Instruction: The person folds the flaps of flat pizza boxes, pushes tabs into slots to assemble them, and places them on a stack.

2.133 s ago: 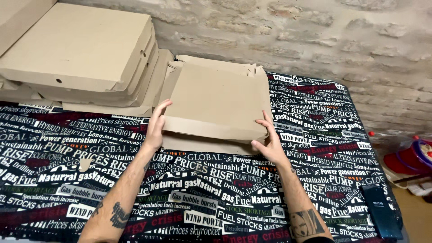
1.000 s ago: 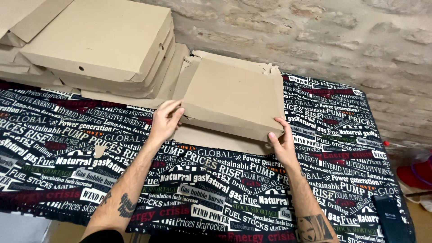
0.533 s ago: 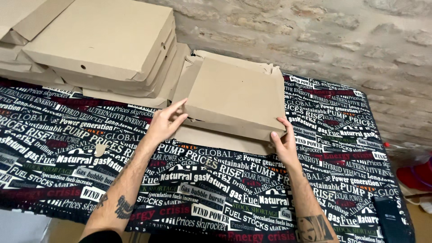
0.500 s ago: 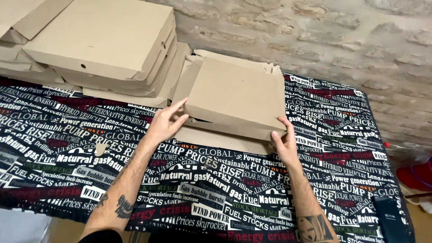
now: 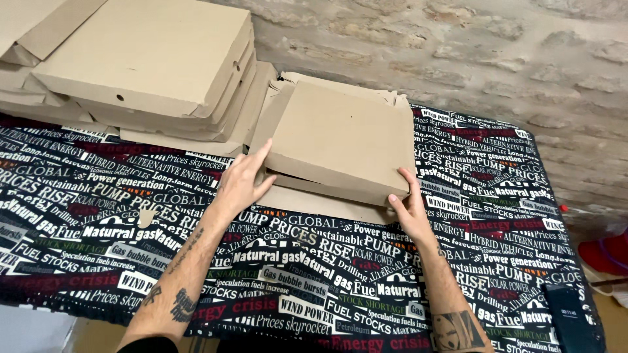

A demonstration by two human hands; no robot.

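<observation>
A brown cardboard pizza box [image 5: 340, 140] lies on the table, its lid almost down over the base. My left hand [image 5: 243, 182] presses flat against the box's front left corner, fingers spread along the lid edge. My right hand [image 5: 411, 208] grips the front right corner, thumb on the front face. A flat cardboard flap [image 5: 314, 202] sticks out beneath the box toward me.
A stack of closed pizza boxes [image 5: 150, 62] stands at the back left, with more folded cardboard at the far left corner. The table wears a black cloth with printed words [image 5: 314, 274]. A rough stone wall [image 5: 490, 59] runs behind. A dark flat device [image 5: 569, 314] lies near the right edge.
The lid has come down closer onto the base. Both hands stay at the front corners, and the view has shifted slightly.
</observation>
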